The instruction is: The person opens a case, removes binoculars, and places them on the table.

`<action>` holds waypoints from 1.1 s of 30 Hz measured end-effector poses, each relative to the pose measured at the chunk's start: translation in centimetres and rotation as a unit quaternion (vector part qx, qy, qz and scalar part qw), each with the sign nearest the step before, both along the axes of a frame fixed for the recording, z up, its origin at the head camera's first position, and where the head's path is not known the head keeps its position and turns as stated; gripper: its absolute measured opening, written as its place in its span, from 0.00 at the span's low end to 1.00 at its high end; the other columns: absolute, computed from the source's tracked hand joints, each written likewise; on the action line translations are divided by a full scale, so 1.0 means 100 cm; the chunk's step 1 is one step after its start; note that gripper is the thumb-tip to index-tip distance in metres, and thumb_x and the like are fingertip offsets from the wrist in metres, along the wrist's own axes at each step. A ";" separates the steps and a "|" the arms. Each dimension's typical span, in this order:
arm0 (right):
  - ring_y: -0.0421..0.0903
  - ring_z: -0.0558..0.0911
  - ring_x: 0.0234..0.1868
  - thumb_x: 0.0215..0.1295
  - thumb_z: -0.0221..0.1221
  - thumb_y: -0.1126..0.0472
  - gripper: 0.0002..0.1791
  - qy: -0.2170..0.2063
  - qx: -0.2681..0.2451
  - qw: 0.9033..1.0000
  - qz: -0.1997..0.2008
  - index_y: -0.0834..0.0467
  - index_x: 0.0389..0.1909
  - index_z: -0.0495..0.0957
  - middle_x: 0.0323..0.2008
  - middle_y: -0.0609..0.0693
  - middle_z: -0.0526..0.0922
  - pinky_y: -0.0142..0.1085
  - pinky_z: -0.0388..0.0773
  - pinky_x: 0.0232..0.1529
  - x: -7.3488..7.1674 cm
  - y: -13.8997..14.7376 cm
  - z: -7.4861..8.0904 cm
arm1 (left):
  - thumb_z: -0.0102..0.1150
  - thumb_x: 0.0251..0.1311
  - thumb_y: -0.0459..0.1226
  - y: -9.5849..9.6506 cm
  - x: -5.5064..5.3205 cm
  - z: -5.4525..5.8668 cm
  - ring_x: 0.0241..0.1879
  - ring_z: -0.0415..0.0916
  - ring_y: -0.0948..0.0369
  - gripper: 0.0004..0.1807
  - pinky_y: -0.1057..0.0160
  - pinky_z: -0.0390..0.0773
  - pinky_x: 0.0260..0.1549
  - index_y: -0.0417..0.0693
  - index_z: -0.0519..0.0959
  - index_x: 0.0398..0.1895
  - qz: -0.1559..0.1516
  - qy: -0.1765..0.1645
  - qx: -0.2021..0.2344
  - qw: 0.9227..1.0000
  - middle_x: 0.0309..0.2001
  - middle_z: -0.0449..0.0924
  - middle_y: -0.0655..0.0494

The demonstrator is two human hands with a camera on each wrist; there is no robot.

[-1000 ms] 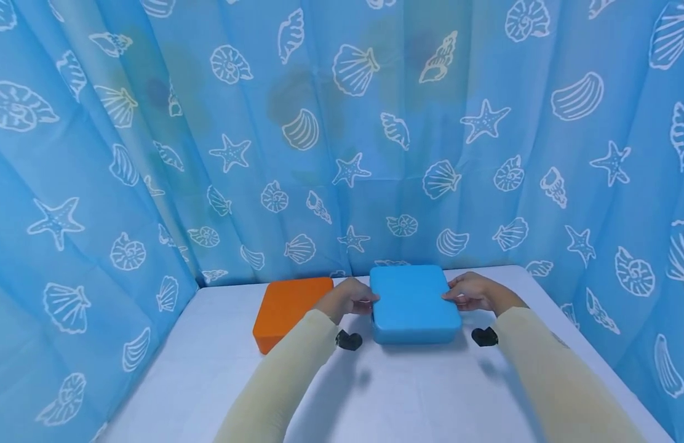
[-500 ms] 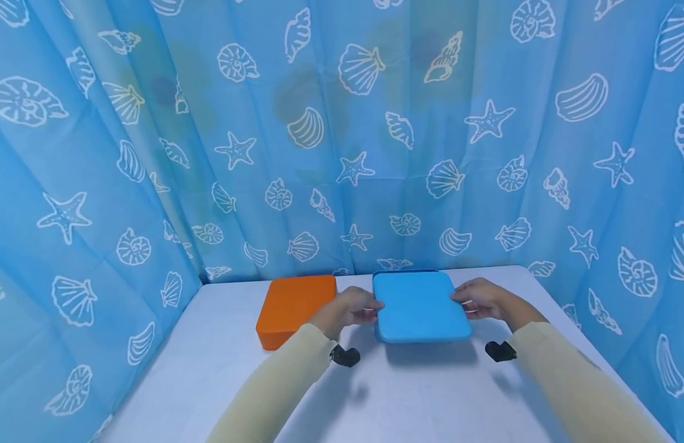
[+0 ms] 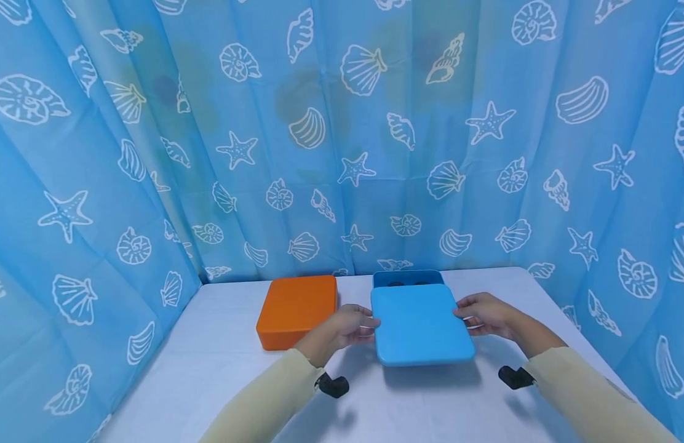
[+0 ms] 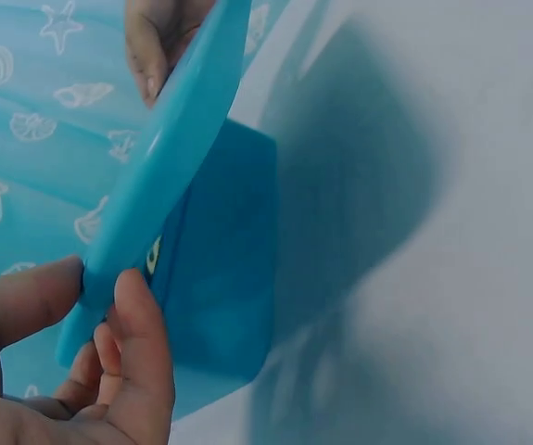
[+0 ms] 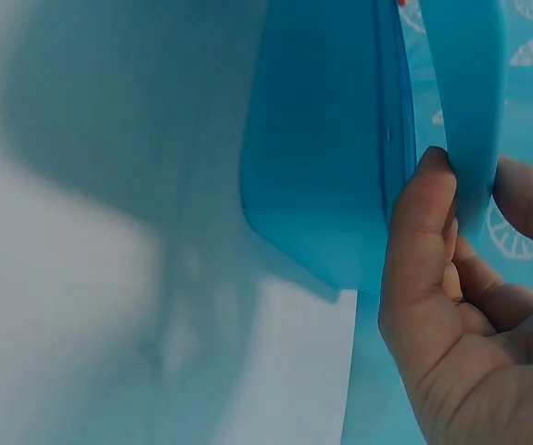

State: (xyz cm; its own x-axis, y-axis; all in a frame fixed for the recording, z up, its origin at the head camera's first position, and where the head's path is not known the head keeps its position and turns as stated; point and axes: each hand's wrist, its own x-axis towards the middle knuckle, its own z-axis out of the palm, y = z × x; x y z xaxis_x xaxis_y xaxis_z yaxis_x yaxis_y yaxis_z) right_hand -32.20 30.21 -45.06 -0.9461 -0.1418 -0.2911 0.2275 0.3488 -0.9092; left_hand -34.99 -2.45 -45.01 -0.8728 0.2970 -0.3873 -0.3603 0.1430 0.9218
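I have the left hand (image 3: 347, 326) and right hand (image 3: 486, 315) pinching the blue lid (image 3: 422, 326), off and over the blue box's (image 4: 227, 264) near side, not yet set down.

The right sleeve (image 3: 596, 391) is long and pale cream, a small, black, rounded device (image 3: 515, 378) at its cuff (image 3: 549, 365) and a faint grey mark (image 3: 620, 389) on its outer side. The left sleeve (image 3: 264, 392) matches; its similar black device (image 3: 333, 386) juts toward the right sleeve.
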 end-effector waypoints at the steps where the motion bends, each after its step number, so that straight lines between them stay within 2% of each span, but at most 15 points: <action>1: 0.54 0.79 0.45 0.69 0.59 0.57 0.33 0.001 -0.002 1.000 0.001 0.74 0.64 0.59 0.49 0.62 0.75 0.47 0.81 0.45 0.004 -0.001 0.000 | 0.68 0.58 0.33 -0.001 0.003 -0.001 0.41 0.79 0.50 0.21 0.57 0.83 0.40 0.37 0.72 0.52 -0.001 0.001 0.001 1.000 0.45 0.76 0.43; 8: 0.54 0.79 0.44 0.69 0.59 0.56 0.34 0.006 -0.019 1.000 0.004 0.73 0.65 0.59 0.50 0.61 0.76 0.49 0.81 0.45 0.028 -0.001 -0.004 | 0.68 0.58 0.35 -0.009 0.027 -0.006 0.41 0.79 0.51 0.21 0.56 0.82 0.41 0.38 0.72 0.52 -0.018 0.020 0.012 1.000 0.45 0.76 0.44; 15: 0.54 0.79 0.45 0.70 0.57 0.57 0.30 -0.005 -0.009 1.000 0.005 0.72 0.64 0.61 0.51 0.60 0.76 0.50 0.81 0.45 0.046 -0.001 -0.006 | 0.67 0.59 0.36 -0.015 0.047 -0.008 0.41 0.81 0.52 0.21 0.53 0.82 0.42 0.38 0.72 0.52 -0.033 0.014 0.022 0.999 0.44 0.78 0.44; 20: 0.53 0.80 0.44 0.70 0.57 0.57 0.29 -0.024 -0.016 1.000 0.012 0.71 0.64 0.62 0.49 0.58 0.77 0.50 0.81 0.45 0.055 -0.001 -0.011 | 0.67 0.59 0.35 -0.018 0.056 -0.013 0.40 0.80 0.52 0.20 0.53 0.83 0.40 0.38 0.72 0.52 -0.039 0.007 0.014 0.999 0.43 0.79 0.44; 27: 0.54 0.80 0.44 0.71 0.56 0.59 0.27 -0.031 -0.053 0.997 0.049 0.73 0.62 0.63 0.47 0.58 0.78 0.50 0.81 0.45 0.068 0.000 -0.016 | 0.66 0.58 0.32 -0.020 0.068 -0.021 0.37 0.80 0.53 0.18 0.55 0.83 0.37 0.39 0.73 0.49 -0.038 -0.004 -0.008 0.999 0.40 0.78 0.44; 33: 0.53 0.81 0.44 0.70 0.56 0.61 0.26 -0.050 -0.058 0.996 0.045 0.72 0.62 0.64 0.46 0.57 0.79 0.50 0.81 0.46 0.076 -0.001 -0.019 | 0.65 0.59 0.31 -0.020 0.077 -0.024 0.36 0.80 0.53 0.16 0.55 0.84 0.35 0.39 0.73 0.48 -0.036 -0.013 -0.014 0.999 0.39 0.78 0.44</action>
